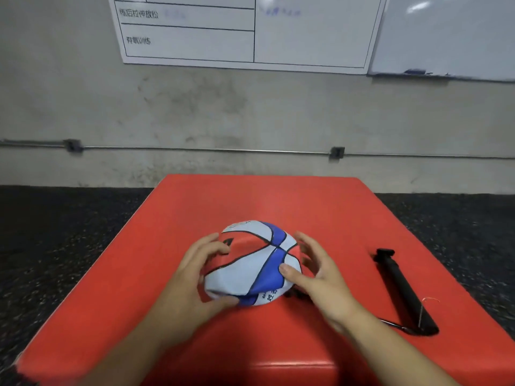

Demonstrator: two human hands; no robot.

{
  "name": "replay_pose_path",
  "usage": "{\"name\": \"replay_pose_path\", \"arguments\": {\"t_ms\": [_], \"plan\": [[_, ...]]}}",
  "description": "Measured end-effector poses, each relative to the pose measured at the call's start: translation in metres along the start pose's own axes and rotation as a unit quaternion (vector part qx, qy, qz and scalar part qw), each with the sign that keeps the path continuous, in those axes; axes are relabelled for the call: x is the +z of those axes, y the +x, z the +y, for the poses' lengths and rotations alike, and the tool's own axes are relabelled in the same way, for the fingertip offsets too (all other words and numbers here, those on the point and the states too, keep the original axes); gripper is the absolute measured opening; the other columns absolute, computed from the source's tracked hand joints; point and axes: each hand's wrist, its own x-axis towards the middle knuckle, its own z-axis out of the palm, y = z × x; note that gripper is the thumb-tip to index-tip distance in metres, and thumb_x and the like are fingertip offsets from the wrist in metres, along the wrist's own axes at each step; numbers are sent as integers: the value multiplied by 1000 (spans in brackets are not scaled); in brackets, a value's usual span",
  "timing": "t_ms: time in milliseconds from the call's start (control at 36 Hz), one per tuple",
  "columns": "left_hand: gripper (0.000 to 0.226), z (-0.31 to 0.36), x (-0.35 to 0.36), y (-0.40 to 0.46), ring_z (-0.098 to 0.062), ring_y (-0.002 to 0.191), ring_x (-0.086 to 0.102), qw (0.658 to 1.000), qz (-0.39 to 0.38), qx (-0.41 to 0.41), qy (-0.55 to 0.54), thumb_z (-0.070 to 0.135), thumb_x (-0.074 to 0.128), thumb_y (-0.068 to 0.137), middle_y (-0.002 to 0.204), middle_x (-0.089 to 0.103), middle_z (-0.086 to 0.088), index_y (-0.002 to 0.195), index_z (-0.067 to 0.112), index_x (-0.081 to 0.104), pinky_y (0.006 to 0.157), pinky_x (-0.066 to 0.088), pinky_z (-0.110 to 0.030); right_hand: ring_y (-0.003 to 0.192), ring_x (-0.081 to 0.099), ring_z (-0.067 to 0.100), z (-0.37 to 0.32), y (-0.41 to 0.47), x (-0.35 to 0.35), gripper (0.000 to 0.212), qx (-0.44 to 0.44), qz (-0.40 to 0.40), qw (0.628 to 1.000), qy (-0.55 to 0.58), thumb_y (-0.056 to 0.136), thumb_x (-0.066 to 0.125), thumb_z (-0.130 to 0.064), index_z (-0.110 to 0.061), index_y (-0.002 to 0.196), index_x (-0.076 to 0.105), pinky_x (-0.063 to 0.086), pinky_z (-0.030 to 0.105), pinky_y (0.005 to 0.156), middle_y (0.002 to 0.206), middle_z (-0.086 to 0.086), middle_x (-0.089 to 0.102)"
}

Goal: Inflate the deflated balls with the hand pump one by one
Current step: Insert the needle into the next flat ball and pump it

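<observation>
Head view: both hands, left hand (192,277) and right hand (315,271), cup the deflated ball (252,263) on the red mat (320,207); turn it gently to find the valve before reaching for the pump (401,288).

Ball (252,263): on the mat (320,207), near its middle.
Hands: left hand (192,274) left of ball, right hand (315,271) right.
Pump (401,288): right of ball, on mat; hose possibly runs under right wrist.
</observation>
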Motion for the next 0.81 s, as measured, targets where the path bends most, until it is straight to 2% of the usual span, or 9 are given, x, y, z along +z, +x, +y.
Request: {"name": "replay_pose_path", "arguments": {"t_ms": [56,139,250,306,417,556,694,750,806], "plan": [[85,0,3,0,-2,147,41,998,1,-38,-49,16,98,71,152,45,26,137,45,52,110,46,-23,133,50,-8,2,1,-2,79,-32,0,999,-28,78,88,-13,-35,146,53,49,7,88,138,-26,61],[113,-1,6,1,4,134,54,986,-5,-111,-128,20,100,65,141,54,36,153,48,35,109,47,-19,140,49,2,3,0,-7,82,-86,-21,992,-86,78,88,1,-27,146,53,47,15,102,145,-14,59],[100,-2,2,5,-15,119,68,984,19,-123,-128,36,94,64,132,66,21,149,44,42,96,56,-28,146,43,11,8,-13,-3,80,-190,-51,947,-255,75,90,-7,-29,144,55,33,29,121,149,-15,49],[92,0,0,4,-15,123,67,988,17,-110,-106,32,91,69,134,67,17,148,42,45,100,54,-31,142,47,12,8,-19,0,76,-193,-45,947,-254,78,88,-9,-31,143,56,37,34,119,145,-15,50],[84,8,0,-1,-16,125,66,994,10,-81,-74,4,86,77,130,72,12,141,45,50,103,54,-35,134,53,18,8,-31,5,69,-200,-64,946,-246,84,87,-20,-31,143,55,48,38,109,138,-11,52],[88,15,5,-6,-6,126,62,997,-39,-67,8,-6,81,81,127,70,23,138,52,48,109,47,-49,144,43,15,4,-36,7,80,-135,-44,975,-170,86,86,-34,-40,153,43,51,41,109,150,-17,43],[85,24,7,-10,-5,128,60,995,-81,-52,-5,14,87,84,117,75,24,140,58,43,114,42,-48,152,28,-2,4,-35,5,82,-82,-54,984,-148,84,79,-55,-55,154,37,41,42,120,161,-33,29],[80,28,8,-12,-5,133,56,996,-80,-45,-15,34,89,79,111,76,22,140,58,43,116,38,-48,152,26,-6,5,-35,5,79,-64,-68,985,-146,82,80,-55,-55,151,42,38,34,122,162,-30,31],[82,28,9,-13,-5,137,50,998,-49,-33,11,54,85,73,121,71,24,143,57,43,119,33,-49,151,28,-7,6,-36,8,71,-64,-93,979,-171,84,81,-51,-51,147,50,35,29,123,163,-21,37]]}}
